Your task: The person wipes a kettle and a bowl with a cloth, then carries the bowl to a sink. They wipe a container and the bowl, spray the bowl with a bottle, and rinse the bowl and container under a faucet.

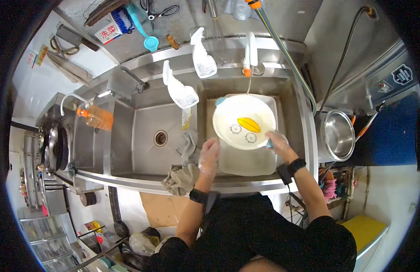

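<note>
A pale bowl (pixel 228 109) with a cartoon face, a yellow beak and light-blue handles is tilted over the right sink basin. My right hand (pixel 279 144), in a clear glove, grips the bowl by its lower right handle. Just off the bowl's lower left side is my left hand (pixel 209 156), also gloved, with its fingers curled; whatever may be inside them is hidden. A thin stream of water falls from the white tap (pixel 251 52) to the bowl's far rim. Under the bowl, a whitish rectangular tub (pixel 246 165) rests in the basin.
Two white spray bottles (pixel 180 93) stand around the divider between basins. Grey cloths (pixel 182 179) lie over the front edge, left of my left hand. An orange spray bottle (pixel 97 119) hangs at left. A metal pot (pixel 339 136) stands right of the sink, near a hose (pixel 282 45).
</note>
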Tool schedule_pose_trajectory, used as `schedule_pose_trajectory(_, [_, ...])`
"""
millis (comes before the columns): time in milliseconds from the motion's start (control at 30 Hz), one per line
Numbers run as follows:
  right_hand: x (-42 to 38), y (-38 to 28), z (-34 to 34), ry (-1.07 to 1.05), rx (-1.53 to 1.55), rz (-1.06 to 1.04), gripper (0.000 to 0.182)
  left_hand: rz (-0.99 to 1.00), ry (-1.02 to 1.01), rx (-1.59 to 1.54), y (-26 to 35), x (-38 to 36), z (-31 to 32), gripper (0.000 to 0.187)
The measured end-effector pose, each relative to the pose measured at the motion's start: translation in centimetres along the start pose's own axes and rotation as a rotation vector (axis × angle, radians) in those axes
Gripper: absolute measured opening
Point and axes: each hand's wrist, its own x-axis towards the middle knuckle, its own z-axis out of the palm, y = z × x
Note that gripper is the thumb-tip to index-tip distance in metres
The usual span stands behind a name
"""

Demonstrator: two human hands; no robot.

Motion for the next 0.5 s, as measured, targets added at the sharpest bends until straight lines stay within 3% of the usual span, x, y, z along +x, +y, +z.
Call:
schedule_pose_trajectory(33, [0.7, -0.1, 0.5, -0.065, -0.015, -0.08, 0.027, -0.003, -0.003, 0.008, 0.0, -0.2, 0.2, 0.042])
schedule_pose_trajectory(133, [3.1, -1.2, -0.4, -0.001, -0.142, -0.261, 0.032, -0.002, 0.035, 0.125, 2.1, -1.8, 2.0, 0.044])
schedule_pose_trajectory(167, [1.5, -1.7, -1.2, -0.046, -0.503, -0.712, 0.033, -0.012, 0.036, 0.111, 2.3, -2.0, 2.1, 0.041])
schedule_pose_trajectory(233, [1.0, -1.2, -1.7, -0.017, 0.127, -0.362, 0.031, -0.018, 0.035, 0.094, 2.3, -2.0, 1.8, 0.038])
schedule_pose_trajectory(267, [0.8, -0.6, -2.4, -0.001, 0.21, -0.264, 0.031, 0.002, 0.041, 0.111, 1.8, -2.0, 1.4, 0.038])
schedule_pose_trajectory(367, [-0.6, 0.1, -2.5, 0.024, -0.036, 0.001, 0.035, 0.01, 0.019, 0.138, -0.4, -1.0, 0.4, 0.043])
schedule_pose_trajectory(400, [-0.1, 1.3, -2.5, 0.028, -0.039, 0.005, 0.035, -0.001, -0.008, 0.163, -0.7, -1.1, 0.4, 0.047])
schedule_pose_trajectory(467, [1.6, 3.8, -2.1, -0.097, -0.511, -0.876, 0.029, -0.022, -0.057, 0.21, -0.8, -1.1, 1.2, 0.049])
schedule_pose_trajectory(500, [0.8, 2.5, -1.1, -0.095, -0.506, -0.873, 0.029, -0.04, -0.102, 0.259, -0.7, -1.1, 1.7, 0.051])
